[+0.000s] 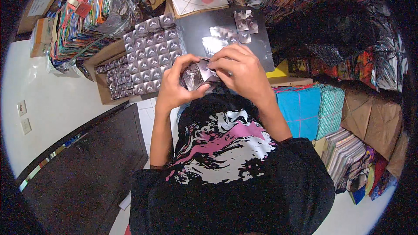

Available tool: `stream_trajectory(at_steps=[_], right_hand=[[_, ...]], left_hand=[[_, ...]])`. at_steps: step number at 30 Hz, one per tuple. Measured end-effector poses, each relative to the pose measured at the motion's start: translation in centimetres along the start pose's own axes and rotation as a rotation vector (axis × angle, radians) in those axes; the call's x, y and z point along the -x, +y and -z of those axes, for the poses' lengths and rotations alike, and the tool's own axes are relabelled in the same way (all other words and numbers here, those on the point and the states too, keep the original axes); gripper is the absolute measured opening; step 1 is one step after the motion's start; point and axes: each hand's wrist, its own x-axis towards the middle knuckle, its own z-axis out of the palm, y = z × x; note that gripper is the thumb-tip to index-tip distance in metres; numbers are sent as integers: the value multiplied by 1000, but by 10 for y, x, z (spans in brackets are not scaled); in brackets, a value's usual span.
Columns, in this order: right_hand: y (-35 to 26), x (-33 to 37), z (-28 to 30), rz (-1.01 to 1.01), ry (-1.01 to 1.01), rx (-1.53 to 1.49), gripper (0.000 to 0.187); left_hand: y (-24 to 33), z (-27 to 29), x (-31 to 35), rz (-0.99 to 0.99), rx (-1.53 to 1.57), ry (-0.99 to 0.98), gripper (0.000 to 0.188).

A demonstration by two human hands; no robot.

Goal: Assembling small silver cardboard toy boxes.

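Observation:
Close in front of my chest, my left hand (pixel 176 87) curls around a small grey-and-dark printed carton (pixel 191 76), thumb and fingers on opposite sides. The fingers of my right hand (pixel 244 72) pinch at the carton's upper right part, where a pale flap (pixel 207 70) shows. What lies inside the carton, if anything, I cannot make out. Just beyond my hands is a dark tabletop (pixel 193 26). Flat grey printed pieces (pixel 244 26) lie on it at the far right, and several others (pixel 220 32) lie nearer the middle.
Left of my hands stand rows of matching small cartons (pixel 150 52), with more inside a cardboard box (pixel 102 91). Bundled colourful packets (pixel 82 21) rise at the far left. Wrapped cloth stacks, including a blue bundle (pixel 298 111), sit on my right. A dark door panel (pixel 87 169) is at lower left.

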Motion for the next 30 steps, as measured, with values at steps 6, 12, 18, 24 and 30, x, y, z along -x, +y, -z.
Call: stream_trajectory(at_steps=[6,12,18,24,30], right_hand=[[-32,-15,-21,22,-34,28,33],[-63,-29,-49,-19,160,-71,36],[-95,-32,-82,-341,329,-342,15],[-137,-26,-123,-594,-12,-576,24],[-160,-32,-150,-497,-148,-384,26]], left_hand=[[-8,31,15,-33,-15,76,72],[-17,67,26,-172,-231,74,65],[-62,77,37,655,1192,369,62],[-129,74,58,641,1422,302,69],[-98,62,64,415,864,805,47]])
